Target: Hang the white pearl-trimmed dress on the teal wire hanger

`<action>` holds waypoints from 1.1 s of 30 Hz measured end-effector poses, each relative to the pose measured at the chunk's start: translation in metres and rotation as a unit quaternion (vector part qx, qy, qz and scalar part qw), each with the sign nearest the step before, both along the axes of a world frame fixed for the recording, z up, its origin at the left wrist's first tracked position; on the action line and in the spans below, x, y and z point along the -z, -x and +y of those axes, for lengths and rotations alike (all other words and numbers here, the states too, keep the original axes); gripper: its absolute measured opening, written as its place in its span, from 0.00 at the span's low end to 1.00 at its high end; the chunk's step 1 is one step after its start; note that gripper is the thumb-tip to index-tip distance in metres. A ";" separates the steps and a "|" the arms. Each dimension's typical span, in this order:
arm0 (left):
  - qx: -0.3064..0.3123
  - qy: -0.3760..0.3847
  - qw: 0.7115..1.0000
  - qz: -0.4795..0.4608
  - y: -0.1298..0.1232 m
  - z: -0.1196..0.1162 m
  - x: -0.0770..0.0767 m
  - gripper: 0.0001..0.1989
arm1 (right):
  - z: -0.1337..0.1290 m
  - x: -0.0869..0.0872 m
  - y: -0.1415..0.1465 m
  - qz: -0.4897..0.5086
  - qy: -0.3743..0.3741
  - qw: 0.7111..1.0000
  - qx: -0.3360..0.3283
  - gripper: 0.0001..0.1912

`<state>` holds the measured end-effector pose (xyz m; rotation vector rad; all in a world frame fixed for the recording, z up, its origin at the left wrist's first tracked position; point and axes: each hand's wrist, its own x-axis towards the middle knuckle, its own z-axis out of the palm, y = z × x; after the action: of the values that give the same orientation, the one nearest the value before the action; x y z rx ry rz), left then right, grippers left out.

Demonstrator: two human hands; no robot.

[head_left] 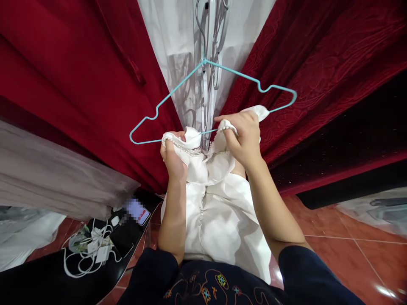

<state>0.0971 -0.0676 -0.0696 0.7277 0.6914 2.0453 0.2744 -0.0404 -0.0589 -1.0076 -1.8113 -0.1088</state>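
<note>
A white dress (222, 207) with pearl-beaded edges and a row of small buttons hangs in front of my body. Its upper part is draped over the lower bar of a light blue hanger (181, 84), whose hook reaches up toward a metal rack. My left hand (174, 159) grips the beaded edge on the left side, fingers wrapped in the cloth. On the right, my right hand (243, 137) pinches the other beaded edge near the bar, with a white flap of fabric sticking out beyond it. Some fingers are hidden by the folds.
Red curtains (127, 84) hang on both sides of a white drape and metal rack (206, 97). At lower left, a black table (38, 271) bears white cables (76, 271) and a lit phone (144, 217). Reddish floor tiles (349, 254) show at right.
</note>
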 end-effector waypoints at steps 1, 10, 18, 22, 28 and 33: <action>-0.004 -0.009 1.000 0.011 0.001 0.000 0.003 0.10 | 0.004 0.004 0.000 -0.009 0.017 1.000 0.001 0.19; 0.015 -0.010 0.998 0.052 -0.001 -0.012 0.021 0.10 | -0.003 0.006 -0.005 -0.011 0.011 1.000 0.016 0.14; -0.019 0.091 0.983 0.155 -0.002 -0.032 0.055 0.15 | -0.014 -0.001 0.002 0.010 0.007 1.000 0.014 0.16; -0.106 0.105 0.965 0.214 0.028 -0.034 0.060 0.13 | -0.012 0.000 0.004 0.008 0.008 1.000 0.022 0.16; -0.331 0.022 0.897 0.291 0.111 -0.020 0.023 0.11 | -0.011 -0.007 -0.005 -0.019 0.015 0.999 0.048 0.17; -0.330 -0.013 0.876 0.351 0.157 -0.010 -0.020 0.17 | -0.013 -0.012 -0.011 -0.045 0.007 0.998 0.051 0.18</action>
<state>-0.0599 -0.0776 -0.0497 1.4316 1.4903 2.3734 0.2852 -0.0535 -0.0473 -1.1200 -1.8445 -0.2081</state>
